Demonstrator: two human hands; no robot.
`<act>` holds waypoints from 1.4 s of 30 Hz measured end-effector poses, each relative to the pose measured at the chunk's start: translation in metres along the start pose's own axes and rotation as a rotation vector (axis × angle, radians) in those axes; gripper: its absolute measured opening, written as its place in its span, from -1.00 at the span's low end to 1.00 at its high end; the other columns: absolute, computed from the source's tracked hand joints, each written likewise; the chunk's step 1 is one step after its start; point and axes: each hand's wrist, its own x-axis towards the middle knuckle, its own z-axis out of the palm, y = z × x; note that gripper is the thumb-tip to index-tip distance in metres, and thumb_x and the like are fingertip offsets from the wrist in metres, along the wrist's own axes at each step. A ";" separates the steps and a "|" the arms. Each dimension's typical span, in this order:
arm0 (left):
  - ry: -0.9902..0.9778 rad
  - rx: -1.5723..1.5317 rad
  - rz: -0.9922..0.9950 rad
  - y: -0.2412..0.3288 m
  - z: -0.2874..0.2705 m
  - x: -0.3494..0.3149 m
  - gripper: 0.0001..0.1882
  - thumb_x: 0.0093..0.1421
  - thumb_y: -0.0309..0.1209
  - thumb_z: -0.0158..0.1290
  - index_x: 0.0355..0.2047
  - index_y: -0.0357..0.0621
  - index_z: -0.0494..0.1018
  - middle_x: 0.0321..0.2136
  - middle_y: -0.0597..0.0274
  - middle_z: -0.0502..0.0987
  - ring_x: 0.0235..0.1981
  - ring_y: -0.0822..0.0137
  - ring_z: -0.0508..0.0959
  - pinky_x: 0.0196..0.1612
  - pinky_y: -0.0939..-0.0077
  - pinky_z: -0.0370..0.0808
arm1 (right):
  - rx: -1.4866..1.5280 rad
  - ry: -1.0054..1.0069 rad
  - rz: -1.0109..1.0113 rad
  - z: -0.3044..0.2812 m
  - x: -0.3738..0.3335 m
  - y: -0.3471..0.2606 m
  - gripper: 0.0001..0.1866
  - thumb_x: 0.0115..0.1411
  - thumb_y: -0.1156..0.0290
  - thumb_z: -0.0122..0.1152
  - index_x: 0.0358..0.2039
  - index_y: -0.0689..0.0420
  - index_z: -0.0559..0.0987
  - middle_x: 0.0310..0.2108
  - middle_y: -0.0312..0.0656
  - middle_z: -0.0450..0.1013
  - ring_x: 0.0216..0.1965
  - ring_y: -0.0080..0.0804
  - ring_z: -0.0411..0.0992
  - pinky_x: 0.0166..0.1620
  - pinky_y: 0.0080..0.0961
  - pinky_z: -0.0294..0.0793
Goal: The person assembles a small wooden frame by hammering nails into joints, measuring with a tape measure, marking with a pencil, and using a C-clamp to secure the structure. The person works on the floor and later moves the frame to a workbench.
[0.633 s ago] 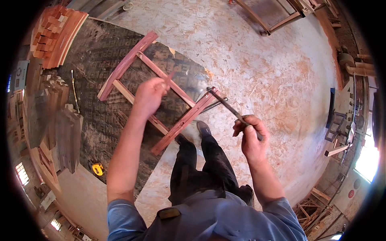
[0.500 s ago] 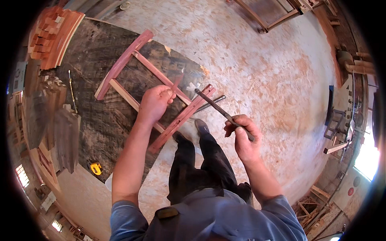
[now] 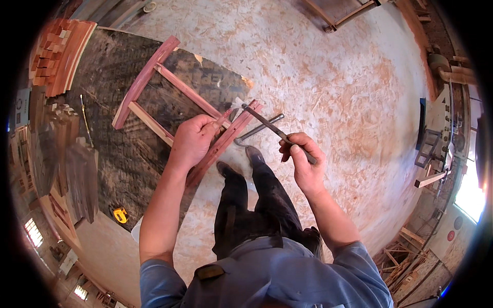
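Left hand (image 3: 195, 137) pinches thin reddish strip (image 3: 225, 116); right hand (image 3: 307, 160) wraps slender, dark, metal-looking bar (image 3: 271, 127). Ladder-shaped reddish wooden frame (image 3: 189, 93) lies below and beyond left grip; blackish sheet (image 3: 120, 159) beneath it bears faded printed lettering.

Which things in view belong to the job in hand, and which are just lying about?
Likely part of the job:
thin reddish strip, in the left fingers
long dark tool, in the right fingers
wooden frame, close by

Apparently just lying about:
yellow object
stacked reddish wood pieces
bent metal bar (role uncertain)
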 end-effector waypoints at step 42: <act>0.444 -0.312 -0.061 -0.079 0.046 -0.197 -0.81 0.18 -0.37 -0.04 -0.39 -0.23 0.50 -0.43 -0.09 0.54 -0.32 -0.10 0.54 -0.26 0.12 0.44 | -0.117 -0.915 -0.017 0.157 -0.044 -0.103 -0.84 0.08 0.77 0.08 -0.30 0.34 0.48 -0.36 -0.09 0.45 -0.31 -0.37 0.46 -0.20 -0.47 0.47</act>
